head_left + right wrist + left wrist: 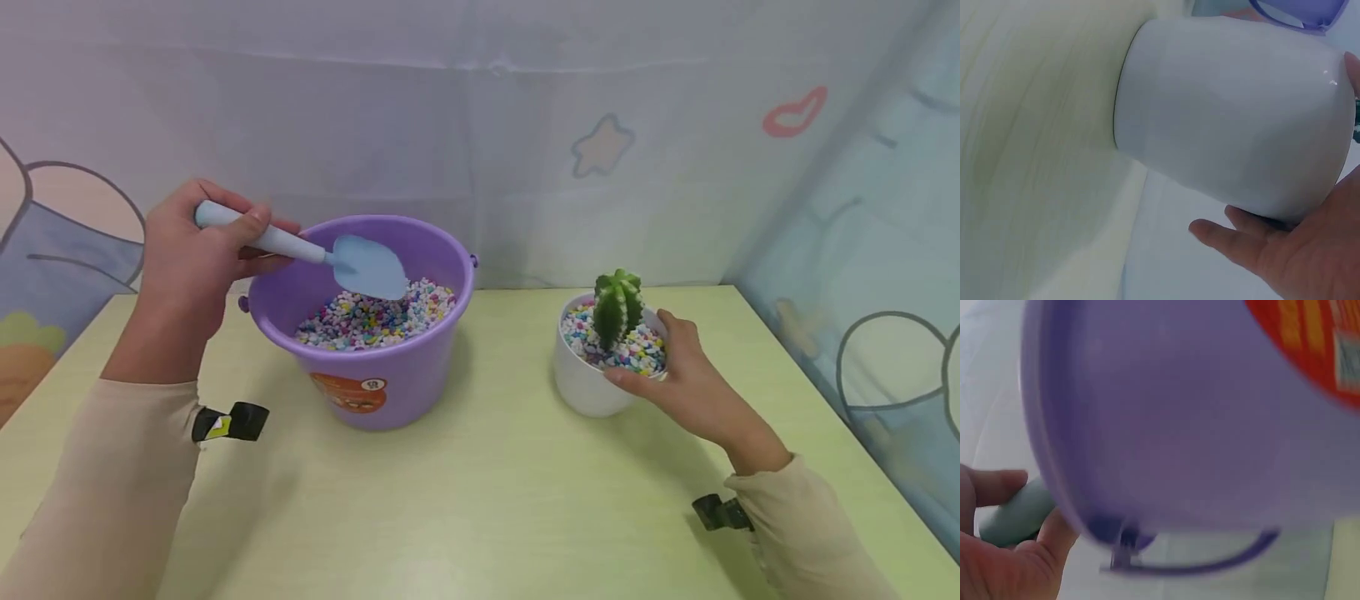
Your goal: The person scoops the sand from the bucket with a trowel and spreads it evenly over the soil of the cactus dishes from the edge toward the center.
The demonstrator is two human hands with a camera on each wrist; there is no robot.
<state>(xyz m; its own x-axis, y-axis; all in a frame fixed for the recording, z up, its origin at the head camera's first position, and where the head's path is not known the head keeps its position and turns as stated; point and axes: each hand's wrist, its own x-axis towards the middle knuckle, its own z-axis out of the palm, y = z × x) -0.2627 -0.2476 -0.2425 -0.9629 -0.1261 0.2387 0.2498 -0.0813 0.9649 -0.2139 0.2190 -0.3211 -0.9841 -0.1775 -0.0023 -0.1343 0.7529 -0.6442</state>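
Observation:
My left hand (191,250) grips the handle of a light blue trowel (369,268) above a purple bucket (420,379). The trowel's blade tilts down inside the bucket's rim, close over multicoloured pebbles (360,323); no pebbles show on the blade. In the left wrist view, the bucket's wall (1185,425) hides all but the end of the trowel handle (1016,515). At the right, my right hand (693,379) holds a white flowerpot (588,387) near its rim, thumb in front, fingers round the far right side. A green cactus (618,310) stands in the pot among similar pebbles.
Both containers stand on a pale yellow-green table (487,492), with the bucket at the left and the pot at the right. A patterned cloth (360,133) hangs right behind the table. The bucket's purple carrying handle (1197,570) hangs at its side.

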